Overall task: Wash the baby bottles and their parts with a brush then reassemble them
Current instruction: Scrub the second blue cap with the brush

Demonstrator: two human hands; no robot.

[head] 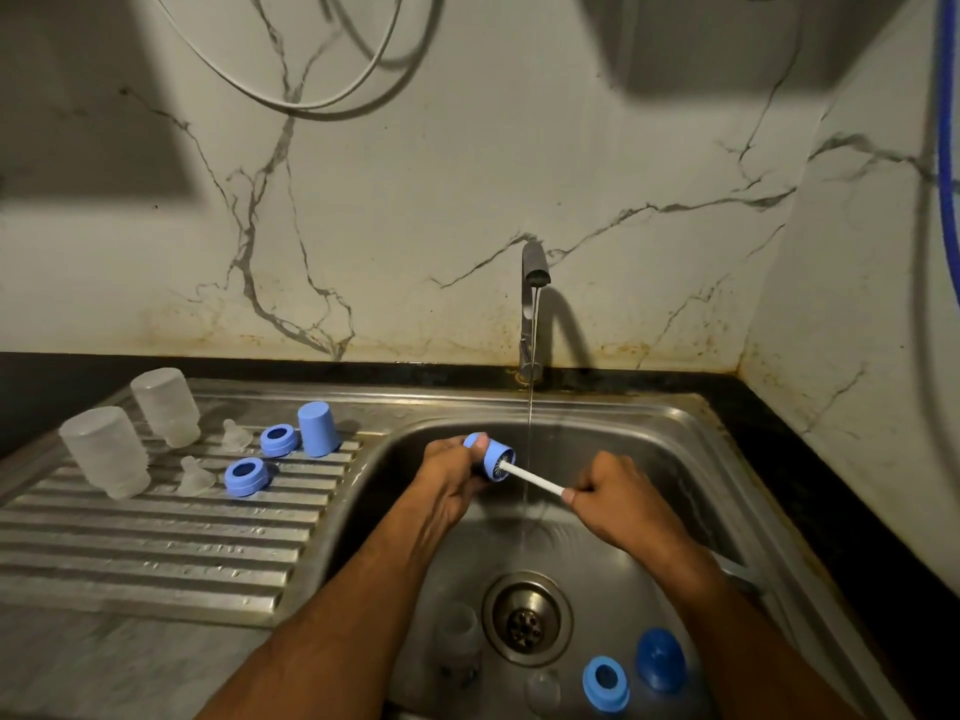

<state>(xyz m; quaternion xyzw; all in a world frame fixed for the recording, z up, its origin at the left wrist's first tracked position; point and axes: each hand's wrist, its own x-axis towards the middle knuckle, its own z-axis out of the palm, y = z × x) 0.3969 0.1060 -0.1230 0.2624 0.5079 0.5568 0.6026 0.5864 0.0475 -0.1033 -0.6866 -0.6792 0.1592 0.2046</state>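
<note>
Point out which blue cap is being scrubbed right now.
The blue cap gripped in the left hand, with the brush poking inside; the other stands untouched on the drainboard.

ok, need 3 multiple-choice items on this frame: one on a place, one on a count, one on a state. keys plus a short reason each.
1. Where do the two frosted plastic bottle bodies stand?
A. in the sink basin
B. upside down on the ribbed steel drainboard
C. on the black counter by the wall

2. How many blue screw rings lie on the drainboard?
A. one
B. two
C. four

3. What state is the steel tap in?
A. running
B. off
C. dripping onto the drainboard

Key: 1 B, both stand mouth down at the drainboard's left end. 2 B, two rings lie beside the upturned blue cap. 3 A, a thin stream falls into the basin, between the left hand holding a blue cap and the right hand holding the white-handled brush.
</note>
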